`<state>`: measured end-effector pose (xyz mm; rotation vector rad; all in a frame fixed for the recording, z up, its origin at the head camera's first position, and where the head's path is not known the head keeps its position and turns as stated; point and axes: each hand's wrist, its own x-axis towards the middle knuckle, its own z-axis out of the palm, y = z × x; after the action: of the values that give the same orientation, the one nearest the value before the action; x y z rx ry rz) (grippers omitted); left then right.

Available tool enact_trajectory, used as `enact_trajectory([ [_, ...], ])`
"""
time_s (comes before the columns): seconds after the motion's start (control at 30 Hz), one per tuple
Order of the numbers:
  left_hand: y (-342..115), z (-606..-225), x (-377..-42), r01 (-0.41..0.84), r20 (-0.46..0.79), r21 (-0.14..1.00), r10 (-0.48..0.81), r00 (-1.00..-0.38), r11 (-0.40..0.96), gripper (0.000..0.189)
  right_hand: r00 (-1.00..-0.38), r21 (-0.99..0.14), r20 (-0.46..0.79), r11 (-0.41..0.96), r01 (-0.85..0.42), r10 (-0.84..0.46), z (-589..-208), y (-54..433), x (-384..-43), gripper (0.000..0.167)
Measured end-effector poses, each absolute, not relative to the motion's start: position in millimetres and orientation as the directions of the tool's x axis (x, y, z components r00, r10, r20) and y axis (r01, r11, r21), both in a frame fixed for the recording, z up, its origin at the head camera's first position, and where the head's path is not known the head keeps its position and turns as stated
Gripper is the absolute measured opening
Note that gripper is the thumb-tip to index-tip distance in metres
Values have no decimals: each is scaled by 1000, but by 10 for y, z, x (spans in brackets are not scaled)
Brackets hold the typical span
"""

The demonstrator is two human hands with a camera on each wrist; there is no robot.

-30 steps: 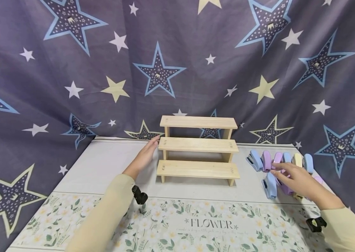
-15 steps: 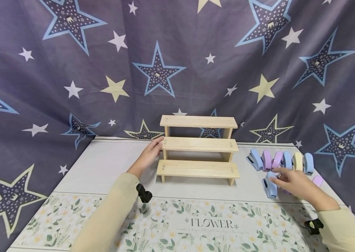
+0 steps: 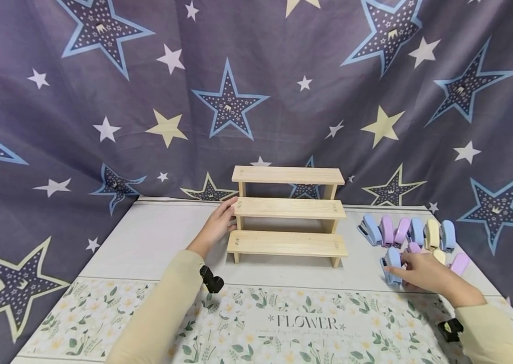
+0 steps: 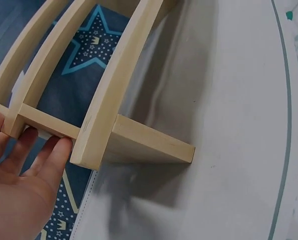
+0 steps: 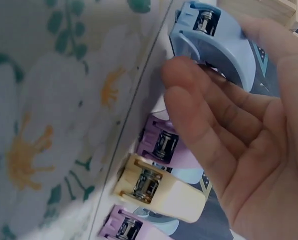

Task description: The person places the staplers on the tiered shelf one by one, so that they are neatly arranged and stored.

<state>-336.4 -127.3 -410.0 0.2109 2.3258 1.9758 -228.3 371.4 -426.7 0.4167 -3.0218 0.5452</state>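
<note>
A three-tier wooden display stand is set at the back centre of the table. My left hand holds its left end at the middle tier; the left wrist view has the fingertips against the side board under the plank. On the right, my right hand grips the front-left light blue stapler, thumb on its left side and fingers on its right. In the right wrist view, this stapler is partly hidden by the fingers. A purple stapler and a cream stapler lie beside it.
Behind my right hand runs a back row of several staplers, including a purple one and a cream one. Another purple stapler lies to the right. A star-patterned curtain hangs behind the table; a floral strip covers its front.
My right hand has come down and forward from above the staplers onto the front-left blue one. My left hand has slid slightly right, onto the stand's end.
</note>
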Motion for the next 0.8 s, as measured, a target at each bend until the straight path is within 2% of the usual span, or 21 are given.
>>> enact_trajectory([
  [0.27, -1276, -4117, -3369, 39, 18, 990, 155, -988, 132, 47, -976, -395, 1, 896, -201, -218, -4265, 3681, -2260, 43],
  [0.67, -1272, -4125, -3362, 21, 2, 992, 150, -989, 126, 48, -976, -385, 10, 900, -202, -215, -4272, 3688, -2273, 37],
  [0.8, -1277, -4125, -3368, 30, 11, 993, 160, -987, 116, 48, -974, -364, 49, 904, -224, -222, -4254, 3673, -2287, 35],
])
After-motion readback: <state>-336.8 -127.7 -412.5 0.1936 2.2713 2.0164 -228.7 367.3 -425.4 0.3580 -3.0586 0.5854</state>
